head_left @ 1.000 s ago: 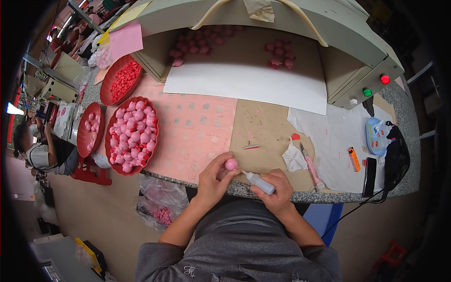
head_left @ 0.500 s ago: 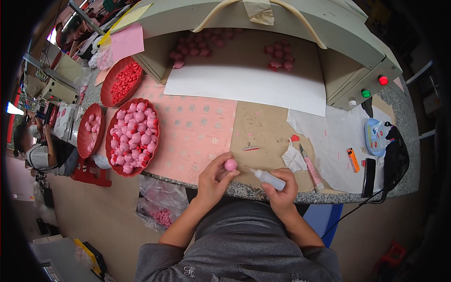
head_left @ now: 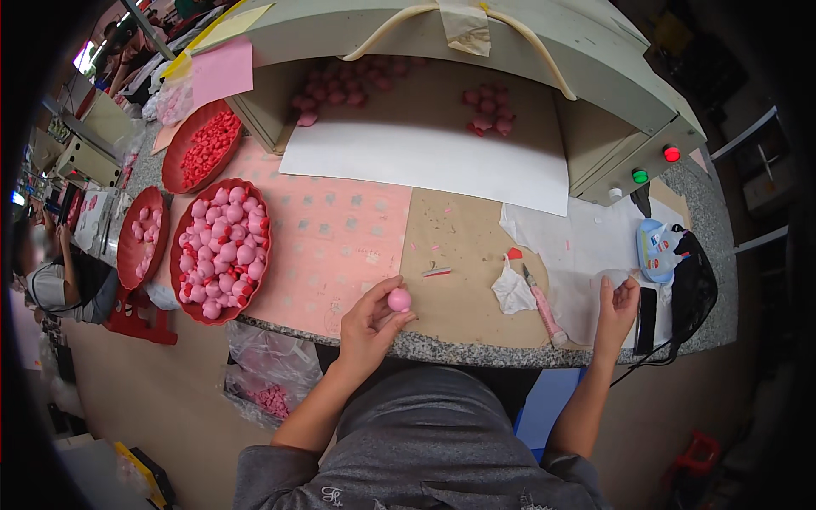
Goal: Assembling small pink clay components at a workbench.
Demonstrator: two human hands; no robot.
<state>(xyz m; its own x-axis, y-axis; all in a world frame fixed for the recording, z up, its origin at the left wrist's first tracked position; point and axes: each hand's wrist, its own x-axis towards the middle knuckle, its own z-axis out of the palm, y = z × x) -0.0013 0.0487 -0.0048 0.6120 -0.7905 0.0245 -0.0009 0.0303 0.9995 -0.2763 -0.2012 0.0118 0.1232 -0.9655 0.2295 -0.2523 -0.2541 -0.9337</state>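
My left hand (head_left: pixel 371 321) pinches a small pink ball (head_left: pixel 399 299) between thumb and fingertips, above the front edge of the workbench. Out to the right, my right hand (head_left: pixel 618 313) has its fingers curled around a translucent white squeeze bottle (head_left: pixel 614 277); mostly the bottle's pale body shows beyond the fingertips, and its nozzle cannot be made out. Beside that hand lies a black phone-like slab (head_left: pixel 646 320). Between the hands, a pink-handled craft knife (head_left: pixel 544 313) and a crumpled white tissue (head_left: pixel 512 289) rest on brown paper.
Red bowls hold pink balls with red parts (head_left: pixel 223 252), red pieces (head_left: pixel 204 144) and a few pink pieces (head_left: pixel 146 228). A grey open-fronted machine (head_left: pixel 612 136) spans the back, with more pink balls inside. A black cable-trailing bundle (head_left: pixel 699 280) and a blue-white packet (head_left: pixel 660 251) lie right.
My right hand has carried the squeeze bottle away from the pink ball to the right, over where the orange lighter lay. My left hand keeps the ball. The whole view has shifted slightly.
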